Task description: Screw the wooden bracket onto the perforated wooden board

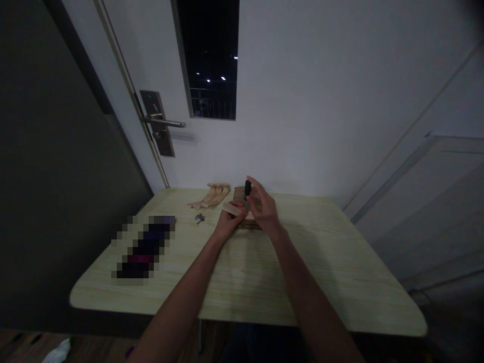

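Observation:
In the middle of the table, toward its back edge, my right hand (263,205) has its fingers round a small upright black tool that looks like a short screwdriver (247,188). My left hand (229,223) is closed on a light wooden piece (233,208), pressing it to a low wooden assembly (250,222) partly hidden beneath both hands. Behind them is a brown flat piece (239,193), whose kind I cannot make out. Left of my hands lies a small heap of dark screws (200,218). Several curved light wooden pieces (212,195) lie farther back.
The pale wood-grain table (340,282) stands against a white door (295,101) with a metal handle (164,122) and a dark window (212,60). A blurred-out dark object (145,247) lies on the table's left. A grey panel (49,176) rises at far left.

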Demonstrator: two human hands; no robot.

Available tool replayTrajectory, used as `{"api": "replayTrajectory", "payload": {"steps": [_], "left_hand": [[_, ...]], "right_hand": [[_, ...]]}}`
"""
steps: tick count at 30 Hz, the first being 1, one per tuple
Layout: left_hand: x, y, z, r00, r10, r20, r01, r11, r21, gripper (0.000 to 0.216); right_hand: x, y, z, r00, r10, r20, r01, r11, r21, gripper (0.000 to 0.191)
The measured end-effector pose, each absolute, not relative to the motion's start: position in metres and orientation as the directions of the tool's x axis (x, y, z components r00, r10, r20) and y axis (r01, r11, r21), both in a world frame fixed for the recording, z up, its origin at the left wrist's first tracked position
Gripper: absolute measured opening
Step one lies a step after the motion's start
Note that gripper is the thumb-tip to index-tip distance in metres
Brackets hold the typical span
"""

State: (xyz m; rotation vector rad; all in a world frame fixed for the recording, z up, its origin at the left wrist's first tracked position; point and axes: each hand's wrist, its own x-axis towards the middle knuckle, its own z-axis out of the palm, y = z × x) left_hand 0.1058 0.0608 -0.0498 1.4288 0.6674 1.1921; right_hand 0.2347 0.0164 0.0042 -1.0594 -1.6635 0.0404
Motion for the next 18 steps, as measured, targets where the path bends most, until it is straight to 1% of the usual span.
{"api": "replayTrajectory", "payload": {"steps": [5,9,14,18], "left_hand": [[0.1062,0.0596,-0.0466,0.322,0.898,0.300,-0.215,-0.239,0.947,0.039],[0.1055,0.0595,-0.0464,0.326,0.896,0.300,-0.227,-0.234,0.945,0.038],[0.1049,0.0589,-0.0458,0.330,0.904,0.273,-0.220,-0.208,0.953,0.041],[0.1048,0.0583,-0.0457,0.330,0.898,0.291,-0.217,-0.227,0.949,0.039]], "right_hand": [[0.2329,0.0185,0.0047,0.000,0.608,0.794,0.677,0.584,-0.448,0.044],[0.2309,0.0169,0.0066,0.004,0.626,0.780,0.714,0.545,-0.440,0.043],[0.2325,0.0161,0.0059,-0.013,0.619,0.785,0.645,0.606,-0.467,0.044],[0.2351,0.0168,0.0049,0.004,0.648,0.762,0.614,0.600,-0.513,0.047]]}}
